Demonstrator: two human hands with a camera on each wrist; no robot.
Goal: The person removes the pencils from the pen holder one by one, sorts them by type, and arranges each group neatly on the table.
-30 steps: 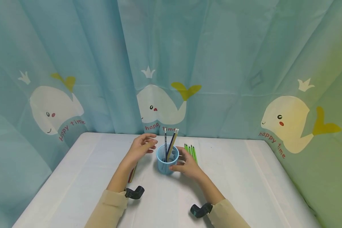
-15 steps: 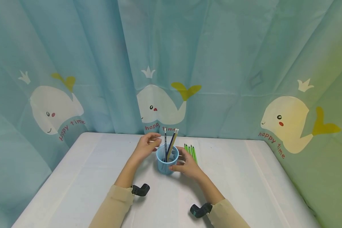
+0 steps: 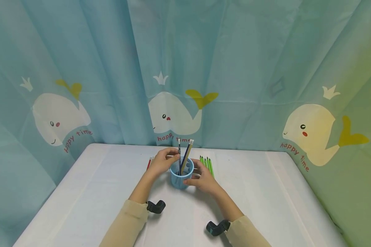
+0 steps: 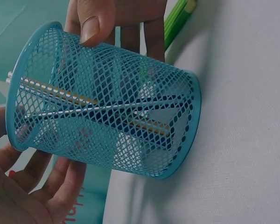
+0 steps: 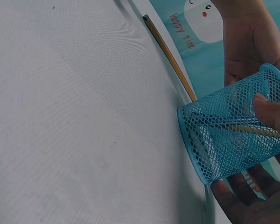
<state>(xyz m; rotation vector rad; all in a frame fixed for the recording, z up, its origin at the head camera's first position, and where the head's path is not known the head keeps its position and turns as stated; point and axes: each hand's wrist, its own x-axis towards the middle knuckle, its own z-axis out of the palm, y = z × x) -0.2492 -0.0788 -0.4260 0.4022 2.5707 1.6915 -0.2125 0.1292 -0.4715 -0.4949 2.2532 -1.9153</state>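
Observation:
A light blue mesh pen cup [image 3: 177,182] stands upright on the table, with several pencils [image 3: 187,156] leaning inside, eraser ends up. My right hand [image 3: 204,178] holds the cup from the right, its thumb [image 4: 94,25] on the near wall and its fingers round the far side. At the cup's left rim is my left hand [image 3: 162,163], fingers loosely bent and thumb tip close beside a dark pencil. In the left wrist view, my left fingers [image 4: 60,191] spread along the side of the mesh.
Several green pencils [image 3: 211,166] lie on the white table [image 3: 259,199] to the right of the cup. Red and other pencils [image 3: 149,163] lie behind my left hand. A blue curtain [image 3: 250,68] with whale prints hangs along the table's back edge.
My left hand has moved right, from beside the cup to its rim, and the pencils behind that hand now show at their far ends. The right hand and cup have stayed put.

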